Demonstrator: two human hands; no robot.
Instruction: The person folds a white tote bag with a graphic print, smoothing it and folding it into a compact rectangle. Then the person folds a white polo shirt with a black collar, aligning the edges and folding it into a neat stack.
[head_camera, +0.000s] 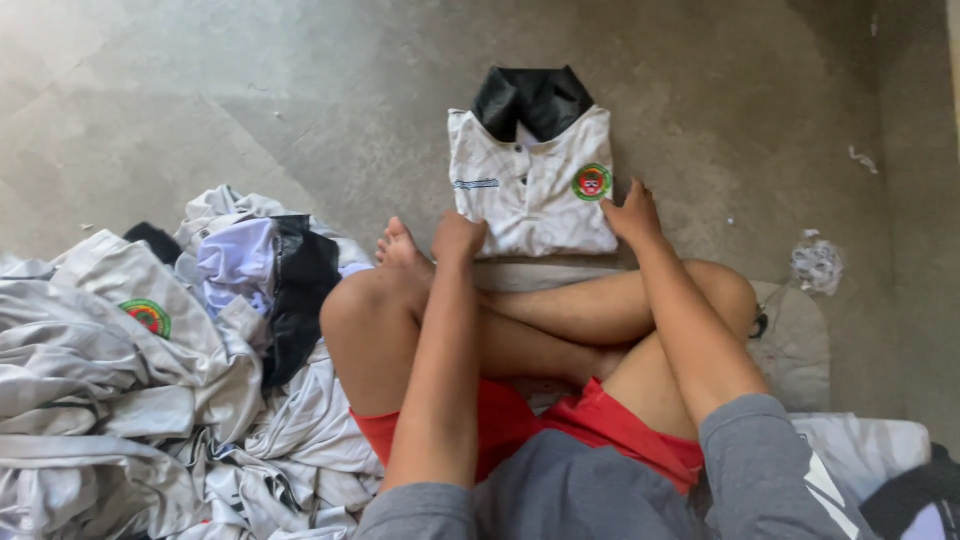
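Note:
A folded white polo shirt (530, 190) with a black collar and a round red-and-green badge lies on the concrete floor in front of my crossed legs. My left hand (458, 238) is closed in a fist on the shirt's lower left corner. On the shirt's lower right edge rests my right hand (632, 212), fingers bent and pressing down. I cannot tell whether either hand grips the fabric or only presses it.
A big pile of unfolded white shirts (130, 380) with black collars lies to my left. A crumpled white scrap (817, 265) sits on the floor at right. A grey mat (800, 345) is under my legs.

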